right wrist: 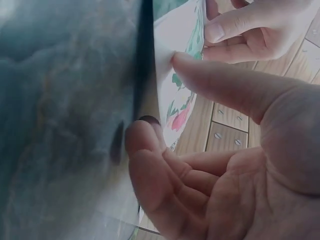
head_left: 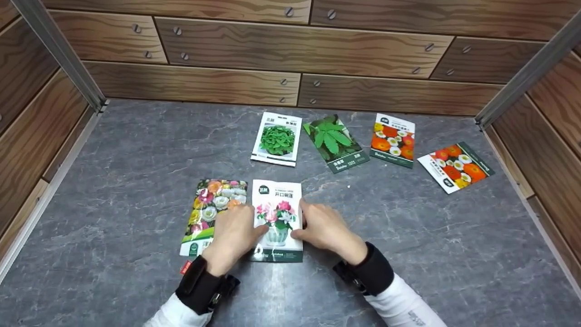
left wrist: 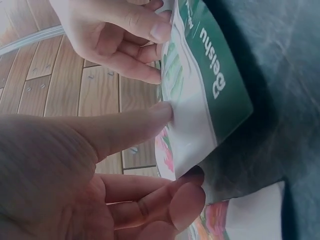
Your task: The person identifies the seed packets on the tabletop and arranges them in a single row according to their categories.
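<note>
My left hand (head_left: pixel 236 231) and right hand (head_left: pixel 329 229) each pinch a side edge of the white seed packet (head_left: pixel 278 218), thumbs on its printed face and fingers curled round behind, so it sits between them, its flowers-in-a-pot picture towards me. The packet hides whatever it contains. Partly covered by my left hand, and reaching out to its left, lies a colourful flower packet (head_left: pixel 209 214), its right edge just beside the one I hold. Ahead of my hands is the leafy green packet (head_left: pixel 277 140); to the right of that one, beyond my right hand, come the single-leaf packet (head_left: pixel 333 138), an upright orange-flower packet (head_left: pixel 393 141) and, farthest right, a tilted orange-flower packet (head_left: pixel 455 167). Their contents are hidden too. In the left wrist view, a dark shadow follows the green bottom band of my packet; I cannot tell how far that edge is off the tabletop (head_left: pixel 136 172). Bare grey surface spreads right of my right hand towards the right side wall (head_left: pixel 556 118), and left of the colourful packet towards the left side wall (head_left: pixel 27 141). The back wall (head_left: pixel 295 45) stands beyond the far packets.
</note>
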`<move>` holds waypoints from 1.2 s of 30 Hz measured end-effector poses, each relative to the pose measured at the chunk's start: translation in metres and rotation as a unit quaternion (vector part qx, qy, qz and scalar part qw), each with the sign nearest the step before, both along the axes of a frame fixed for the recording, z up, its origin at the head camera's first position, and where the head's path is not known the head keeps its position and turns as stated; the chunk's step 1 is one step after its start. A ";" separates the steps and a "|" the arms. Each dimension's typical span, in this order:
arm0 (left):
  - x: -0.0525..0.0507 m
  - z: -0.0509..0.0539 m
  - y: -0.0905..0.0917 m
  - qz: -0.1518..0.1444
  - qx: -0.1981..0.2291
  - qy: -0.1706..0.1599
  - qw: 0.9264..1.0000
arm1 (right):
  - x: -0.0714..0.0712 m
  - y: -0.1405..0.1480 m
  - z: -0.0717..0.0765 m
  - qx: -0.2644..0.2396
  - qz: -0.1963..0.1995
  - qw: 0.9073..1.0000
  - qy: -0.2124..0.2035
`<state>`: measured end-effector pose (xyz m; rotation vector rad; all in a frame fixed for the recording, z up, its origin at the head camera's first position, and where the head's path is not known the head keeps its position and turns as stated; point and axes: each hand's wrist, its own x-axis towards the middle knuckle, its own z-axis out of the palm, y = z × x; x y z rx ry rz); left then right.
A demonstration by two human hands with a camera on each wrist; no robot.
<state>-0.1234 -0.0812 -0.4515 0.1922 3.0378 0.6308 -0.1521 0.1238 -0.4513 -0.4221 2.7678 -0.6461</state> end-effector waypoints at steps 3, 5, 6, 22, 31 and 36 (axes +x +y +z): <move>0.000 -0.002 0.001 0.002 -0.019 0.006 1.000 | 0.001 -0.001 -0.001 0.014 0.006 1.000 0.006; 0.000 -0.003 0.002 0.005 -0.035 0.017 0.999 | 0.002 -0.002 -0.002 0.020 0.010 1.000 0.010; 0.001 -0.003 0.002 0.007 -0.044 0.024 0.999 | 0.002 -0.002 -0.003 0.022 0.013 1.000 0.012; -0.003 -0.004 -0.006 -0.128 0.005 -0.065 0.990 | -0.003 0.007 -0.004 0.045 0.112 0.993 -0.016; -0.002 -0.001 -0.005 -0.114 -0.021 -0.070 0.991 | -0.003 0.006 -0.007 0.035 0.133 0.990 -0.018; -0.003 -0.001 -0.004 -0.111 -0.026 -0.067 0.991 | -0.001 0.004 -0.008 0.013 0.135 0.991 -0.014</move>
